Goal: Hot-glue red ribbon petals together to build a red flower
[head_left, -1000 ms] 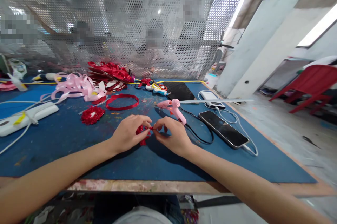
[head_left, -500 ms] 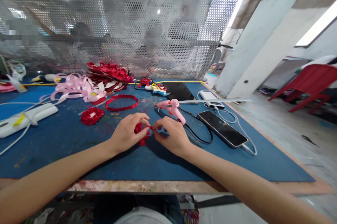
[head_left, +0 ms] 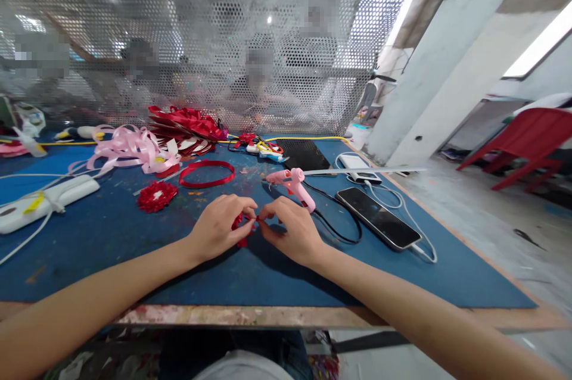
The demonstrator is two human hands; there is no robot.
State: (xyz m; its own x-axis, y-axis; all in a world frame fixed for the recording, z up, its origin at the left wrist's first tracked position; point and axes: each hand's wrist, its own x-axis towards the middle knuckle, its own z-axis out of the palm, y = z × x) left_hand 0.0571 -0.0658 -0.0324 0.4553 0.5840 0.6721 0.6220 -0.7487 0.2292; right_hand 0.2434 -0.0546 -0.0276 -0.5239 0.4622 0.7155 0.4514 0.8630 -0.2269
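Observation:
My left hand (head_left: pixel 223 224) and my right hand (head_left: pixel 289 226) meet over the middle of the blue table mat (head_left: pixel 187 279). Both pinch a small piece of red ribbon between thumb and fingertips, most of it covered by the fingers. More red ribbon (head_left: pixel 242 242) shows under and behind my left fingers. A ruffled red ribbon flower (head_left: pixel 157 196) with a pale centre lies left of my left hand, and a red ribbon loop (head_left: pixel 207 174) rests beyond it. Just past my right hand is a pink glue gun (head_left: pixel 292 182) with a long clear glue stick in its back.
Pink ribbon (head_left: pixel 129 150) and a red ribbon pile (head_left: pixel 185 130) lie at the back left. A white power strip (head_left: pixel 49 204) is at left. On the right are a phone (head_left: pixel 378 218) and a white power bank (head_left: pixel 358 168) with cables. A perforated metal screen (head_left: pixel 201 40) closes the back.
My left fingers have curled slightly inward, covering more of the red ribbon beneath them. The right hand stays nearly still, and the other things on the table have not moved.

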